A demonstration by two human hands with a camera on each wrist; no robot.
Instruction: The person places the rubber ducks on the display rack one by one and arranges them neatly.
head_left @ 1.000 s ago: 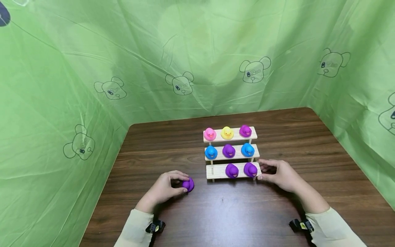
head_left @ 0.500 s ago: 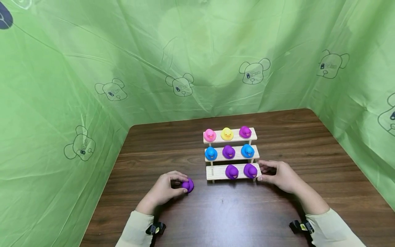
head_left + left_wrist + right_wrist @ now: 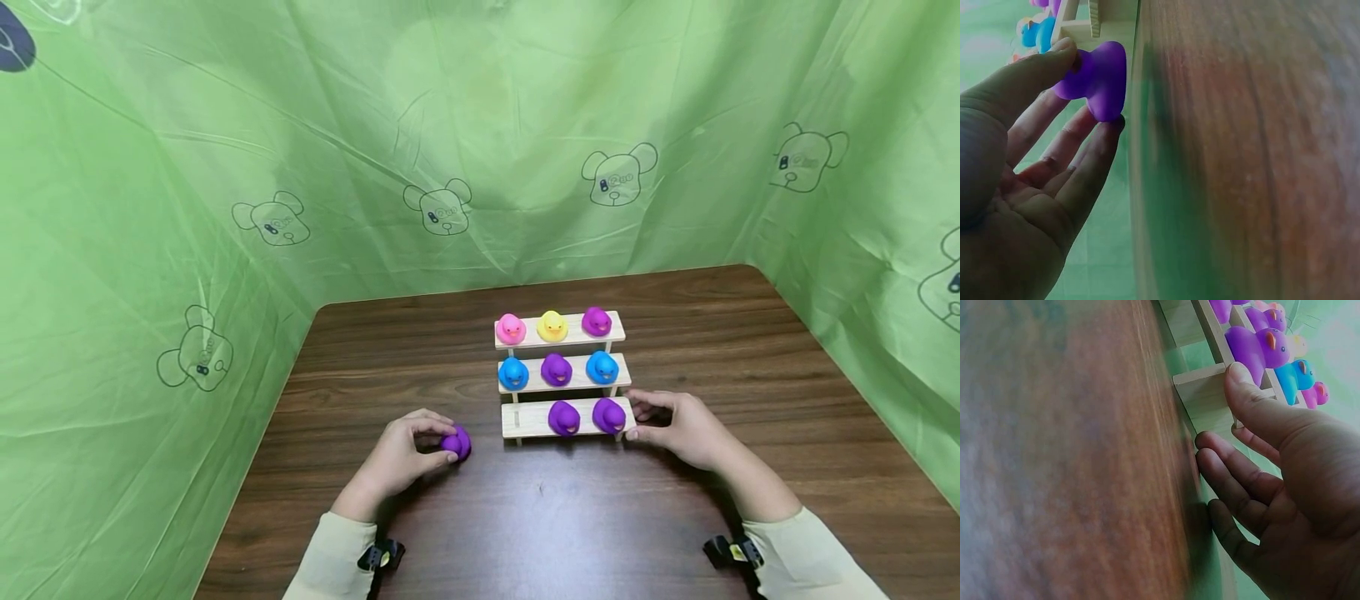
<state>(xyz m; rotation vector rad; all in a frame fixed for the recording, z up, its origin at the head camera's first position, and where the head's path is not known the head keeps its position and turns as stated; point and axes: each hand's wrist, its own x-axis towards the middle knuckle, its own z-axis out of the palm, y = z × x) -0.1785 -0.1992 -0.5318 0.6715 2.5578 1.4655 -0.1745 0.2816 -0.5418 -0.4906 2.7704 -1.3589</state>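
Observation:
My left hand (image 3: 405, 454) pinches a purple rubber duck (image 3: 459, 442) between thumb and fingers, left of the front step of a small wooden three-tier display stand (image 3: 534, 419). In the left wrist view the duck's flat base (image 3: 1119, 81) faces the tabletop, apparently with a slim gap. At the stand's right end is my right hand (image 3: 690, 427). Its thumb and index finger grip the end of the lowest plank (image 3: 1200, 374), and the other fingers lie beside it. Two purple ducks (image 3: 564, 418) occupy the middle and right of that plank; its left part is bare.
On the middle tier a purple duck (image 3: 557, 369) stands between a left blue duck (image 3: 513, 373) and a right blue duck (image 3: 602, 367). The top tier carries a pink duck (image 3: 511, 329), a yellow duck (image 3: 552, 326) and a purple one. Green curtains (image 3: 525, 125) surround the brown table (image 3: 375, 358).
In the last half second, my left hand and its purple duck have shifted slightly away from me. The right hand and the stand stay where they were.

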